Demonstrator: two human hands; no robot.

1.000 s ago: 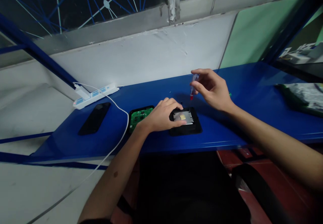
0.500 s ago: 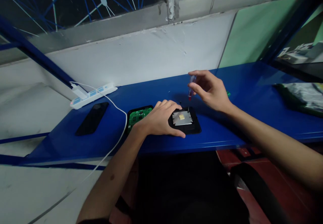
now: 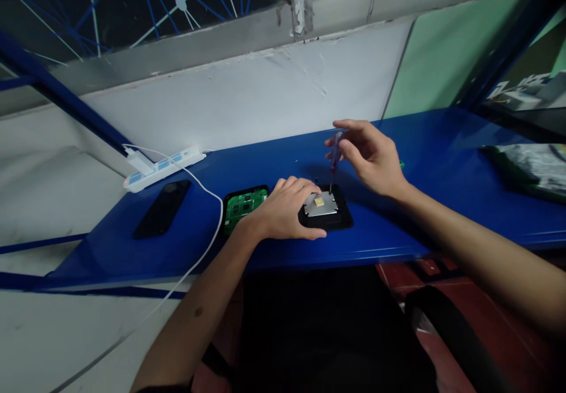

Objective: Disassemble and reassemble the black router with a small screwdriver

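My right hand (image 3: 375, 157) pinches the translucent purple handle of a screwdriver (image 3: 336, 150). The screwdriver stands nearly upright, its tip at the upper right corner of a silver metal plate (image 3: 328, 208). A small yellowish square pad (image 3: 319, 202) sits on the plate, which lies in a black plastic cover (image 3: 344, 218). Around the left side of that cover my left hand (image 3: 287, 209) is clasped, fingers at the far edge and thumb along the near one. Left of this hand, a green circuit board (image 3: 241, 206) lies in a black casing, partly covered by my wrist.
A black phone (image 3: 163, 209) lies on the blue table (image 3: 424, 169) to the left. Behind it is a white power strip (image 3: 165, 167) with a white cable (image 3: 216, 195) trailing over the table edge. A silvery bag (image 3: 535, 169) lies far right. A wall runs behind.
The screwdriver leans a little more, and the fingers of my right hand have shifted around its handle. The cover has turned or moved very slightly under my left hand.
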